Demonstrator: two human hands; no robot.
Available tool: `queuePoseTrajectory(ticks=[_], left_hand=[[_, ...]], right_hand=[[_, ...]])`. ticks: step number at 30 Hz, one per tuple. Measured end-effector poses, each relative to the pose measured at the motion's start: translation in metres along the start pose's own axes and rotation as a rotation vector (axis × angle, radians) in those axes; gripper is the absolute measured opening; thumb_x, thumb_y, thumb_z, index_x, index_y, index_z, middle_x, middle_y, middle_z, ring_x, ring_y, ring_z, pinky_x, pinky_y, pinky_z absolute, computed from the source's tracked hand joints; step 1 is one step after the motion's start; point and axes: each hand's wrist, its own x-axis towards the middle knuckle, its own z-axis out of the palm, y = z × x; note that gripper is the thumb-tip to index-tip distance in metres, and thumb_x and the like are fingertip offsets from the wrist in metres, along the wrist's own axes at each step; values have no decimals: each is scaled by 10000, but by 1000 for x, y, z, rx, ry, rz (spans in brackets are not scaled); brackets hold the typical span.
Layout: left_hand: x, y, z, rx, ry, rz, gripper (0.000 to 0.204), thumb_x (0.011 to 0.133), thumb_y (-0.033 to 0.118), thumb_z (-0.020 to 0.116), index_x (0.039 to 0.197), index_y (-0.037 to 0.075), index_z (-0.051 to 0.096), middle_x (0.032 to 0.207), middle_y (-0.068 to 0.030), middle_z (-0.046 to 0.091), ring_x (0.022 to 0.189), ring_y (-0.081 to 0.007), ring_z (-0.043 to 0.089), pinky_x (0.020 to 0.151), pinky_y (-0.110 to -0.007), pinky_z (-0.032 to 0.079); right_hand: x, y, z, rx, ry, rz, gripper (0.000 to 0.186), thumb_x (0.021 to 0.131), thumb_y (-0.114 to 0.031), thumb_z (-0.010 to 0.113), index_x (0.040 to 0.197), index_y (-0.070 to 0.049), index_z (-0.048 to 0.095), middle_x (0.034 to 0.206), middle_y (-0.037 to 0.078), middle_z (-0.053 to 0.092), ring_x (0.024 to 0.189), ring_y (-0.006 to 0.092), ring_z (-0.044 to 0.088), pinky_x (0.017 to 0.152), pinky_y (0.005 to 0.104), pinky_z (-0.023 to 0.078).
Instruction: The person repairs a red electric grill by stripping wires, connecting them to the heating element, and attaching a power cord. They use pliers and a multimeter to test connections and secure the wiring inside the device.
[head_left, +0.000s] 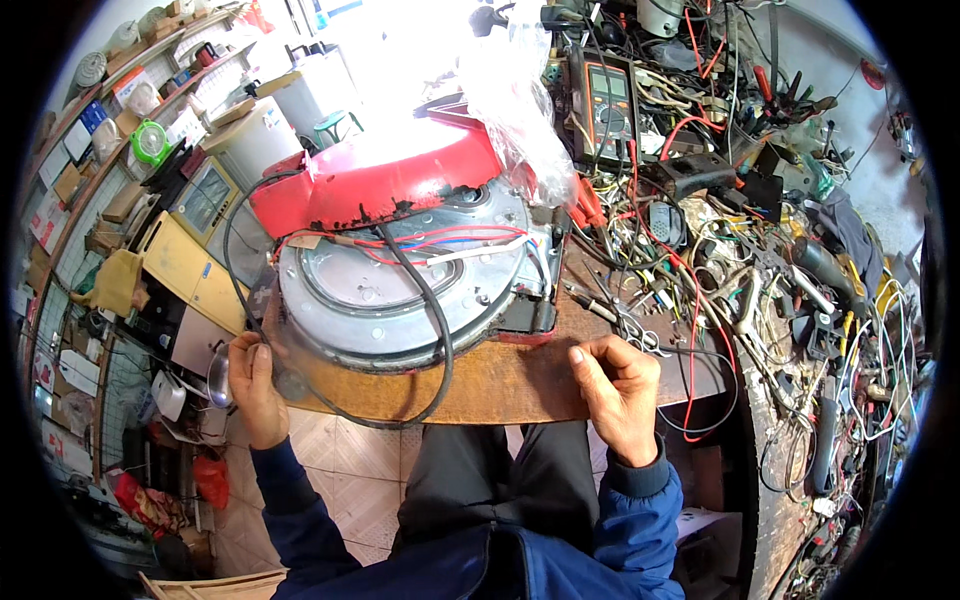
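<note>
A red appliance (385, 180) lies upside down on a wooden board (480, 385), its round grey metal underside (400, 290) exposed with red, blue and white wires across it. A black cord (440, 340) loops over the underside and down to the board's front edge. My left hand (252, 385) is at the board's left edge beside the appliance's rim, fingers closed around a small shiny grey piece (218, 375) that I cannot identify. My right hand (620, 385) rests on the board's front right edge, fingers curled with nothing visible in them.
The bench to the right is heaped with tangled wires (700, 270), pliers (590, 205), a multimeter (607, 105) and hand tools (830, 270). A clear plastic bag (520, 110) lies behind the appliance. Shelves (120, 110) and boxed appliances (190, 265) crowd the left. My lap is below the board.
</note>
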Motion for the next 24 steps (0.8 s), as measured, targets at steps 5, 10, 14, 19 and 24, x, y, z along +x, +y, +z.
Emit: queuePoseTrajectory(ticks=[5,10,14,19,24], left_hand=[[-2,4,1,1,-18,-1,247,1053,124,593,1260,13,514,990,-60,645,961,-129,586,953,-267,434],[-6,10,3,15,-20,24,260,1046,131,605,1260,11,521,999,-62,634,963,-137,593,930,-278,453],[-6,4,-3,27,-20,33,243,1044,132,598,1256,32,532,1012,-56,642,959,-124,592,880,-273,472],[-7,8,1,7,-27,9,227,1045,119,590,1256,54,539,1017,-50,656,954,-114,588,855,-274,486],[-8,4,1,6,-11,22,220,1053,149,610,1241,52,547,992,-46,648,929,-116,616,826,-246,520]], right_hand=[[0,-2,3,-14,9,7,159,934,-81,751,838,34,701,681,43,621,615,85,537,559,276,430],[-1,1,6,-19,24,-10,157,942,-81,755,847,33,706,671,15,600,607,68,502,540,265,410],[-2,4,7,-33,43,8,157,948,-93,753,863,34,716,681,-10,598,644,54,497,564,257,410],[-3,-3,7,-88,38,-1,177,959,-103,746,858,35,704,697,-22,603,654,49,496,572,241,410],[-3,-3,8,-68,52,8,182,962,-106,746,858,35,701,685,-29,594,645,42,484,566,237,400]])
